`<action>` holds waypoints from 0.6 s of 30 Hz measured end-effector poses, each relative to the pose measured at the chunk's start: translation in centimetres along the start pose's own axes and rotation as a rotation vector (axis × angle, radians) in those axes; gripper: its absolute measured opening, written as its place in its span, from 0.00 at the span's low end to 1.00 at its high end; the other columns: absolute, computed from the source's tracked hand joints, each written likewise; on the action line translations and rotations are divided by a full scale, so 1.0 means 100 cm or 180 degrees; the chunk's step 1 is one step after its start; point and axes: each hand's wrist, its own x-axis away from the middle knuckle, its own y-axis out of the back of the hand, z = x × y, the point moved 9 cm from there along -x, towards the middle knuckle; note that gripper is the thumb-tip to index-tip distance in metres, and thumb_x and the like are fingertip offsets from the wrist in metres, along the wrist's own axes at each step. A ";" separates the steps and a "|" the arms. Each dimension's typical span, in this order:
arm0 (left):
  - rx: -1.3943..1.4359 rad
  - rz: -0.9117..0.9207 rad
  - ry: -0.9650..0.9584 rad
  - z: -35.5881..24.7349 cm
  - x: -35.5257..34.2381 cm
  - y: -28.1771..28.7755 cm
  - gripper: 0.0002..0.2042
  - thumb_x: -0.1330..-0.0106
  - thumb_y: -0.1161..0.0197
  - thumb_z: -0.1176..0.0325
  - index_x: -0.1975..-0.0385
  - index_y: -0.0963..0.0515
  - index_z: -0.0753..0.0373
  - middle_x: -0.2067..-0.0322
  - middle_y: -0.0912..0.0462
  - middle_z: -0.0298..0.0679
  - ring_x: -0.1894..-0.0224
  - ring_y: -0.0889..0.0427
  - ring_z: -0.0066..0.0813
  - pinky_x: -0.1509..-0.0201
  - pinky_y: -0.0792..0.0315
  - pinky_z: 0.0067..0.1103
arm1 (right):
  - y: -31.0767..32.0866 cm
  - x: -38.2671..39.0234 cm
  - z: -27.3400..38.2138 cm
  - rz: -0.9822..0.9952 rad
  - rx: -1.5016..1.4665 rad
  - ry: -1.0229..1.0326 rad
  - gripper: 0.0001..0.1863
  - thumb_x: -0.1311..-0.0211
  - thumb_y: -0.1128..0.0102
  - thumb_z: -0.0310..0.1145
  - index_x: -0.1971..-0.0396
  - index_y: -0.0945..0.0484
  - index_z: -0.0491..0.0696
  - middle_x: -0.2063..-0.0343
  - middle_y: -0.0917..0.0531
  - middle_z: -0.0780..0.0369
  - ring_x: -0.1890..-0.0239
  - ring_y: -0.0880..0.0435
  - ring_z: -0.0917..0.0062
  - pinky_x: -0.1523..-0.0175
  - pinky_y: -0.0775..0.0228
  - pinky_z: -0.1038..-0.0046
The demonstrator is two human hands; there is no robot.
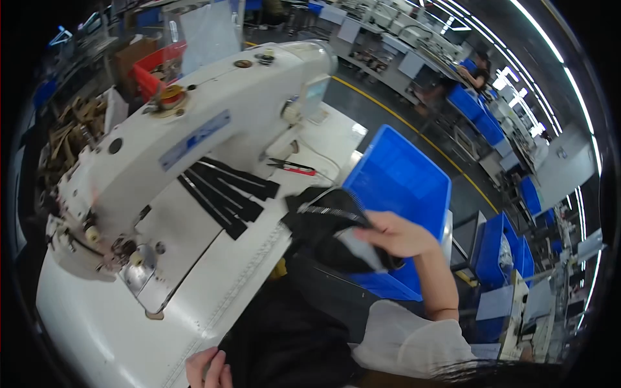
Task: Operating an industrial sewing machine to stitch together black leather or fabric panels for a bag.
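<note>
Under the right hand (406, 234), black fabric (323, 236) is partly hidden.

1. The white counter (77, 310) fills the lower left, its glossy top catching glare; take the black strips as the dial's centre.
2. The strips (223, 194), with paler lines along them, lie fanned on the counter, their spread ends pointing to about 4 o'clock.
3. At 11 o'clock stands the white sewing machine (174, 116), its long arm reaching from about 8 o'clock round to 1 o'clock.
4. At 2 o'clock lies a pair of snips (294, 167), black and red, the red end toward 4 o'clock.
5. Just past the snips, also at 2 o'clock, a thin pale cable (321, 154) curves over the counter.
6. At 5 o'clock a ruler scale (242, 281) runs along the edge.
</note>
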 end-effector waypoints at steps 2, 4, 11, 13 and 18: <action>0.0165 0.0449 -0.0199 0.007 -0.013 -0.009 0.17 0.32 0.54 0.66 0.49 0.31 0.69 0.54 0.25 0.52 0.58 0.23 0.48 0.56 0.26 0.36 | 0.074 0.060 -0.055 -0.1225 0.0019 -0.0270 0.18 0.32 0.53 0.30 0.43 0.32 0.46 0.62 0.22 0.66 0.61 0.29 0.88 0.54 0.33 0.80; 0.0221 0.0884 -0.0347 0.001 -0.025 -0.025 0.18 0.31 0.54 0.63 0.48 0.32 0.70 0.50 0.27 0.55 0.55 0.24 0.48 0.54 0.26 0.37 | 0.104 0.096 -0.088 -0.1999 0.0445 -0.0460 0.21 0.32 0.55 0.27 0.40 0.35 0.46 0.59 0.22 0.63 0.59 0.30 0.86 0.51 0.36 0.80; 0.0446 0.0303 0.0850 -0.004 -0.065 -0.035 0.15 0.39 0.42 0.79 0.52 0.25 0.67 0.53 0.24 0.48 0.51 0.26 0.45 0.48 0.31 0.31 | -0.027 0.076 -0.311 -0.0642 0.3053 -0.1217 0.34 0.37 0.50 0.44 0.33 0.54 0.72 0.31 0.59 0.54 0.32 0.59 0.42 0.45 0.54 0.26; 0.0413 0.0397 0.0803 -0.005 -0.069 -0.041 0.14 0.40 0.42 0.80 0.53 0.25 0.68 0.54 0.23 0.48 0.53 0.25 0.45 0.49 0.31 0.31 | -0.065 0.072 -0.367 -0.0059 0.3057 -0.1568 0.40 0.43 0.57 0.67 0.32 0.56 0.73 0.31 0.65 0.50 0.33 0.67 0.37 0.49 0.59 0.22; -0.1526 0.0149 -0.2207 -0.012 -0.036 -0.052 0.12 0.40 0.41 0.80 0.56 0.23 0.69 0.56 0.22 0.48 0.54 0.24 0.43 0.50 0.31 0.30 | -0.059 0.055 -0.372 -0.0736 0.2652 -0.1416 0.41 0.45 0.59 0.70 0.32 0.56 0.74 0.31 0.68 0.50 0.33 0.73 0.37 0.46 0.71 0.22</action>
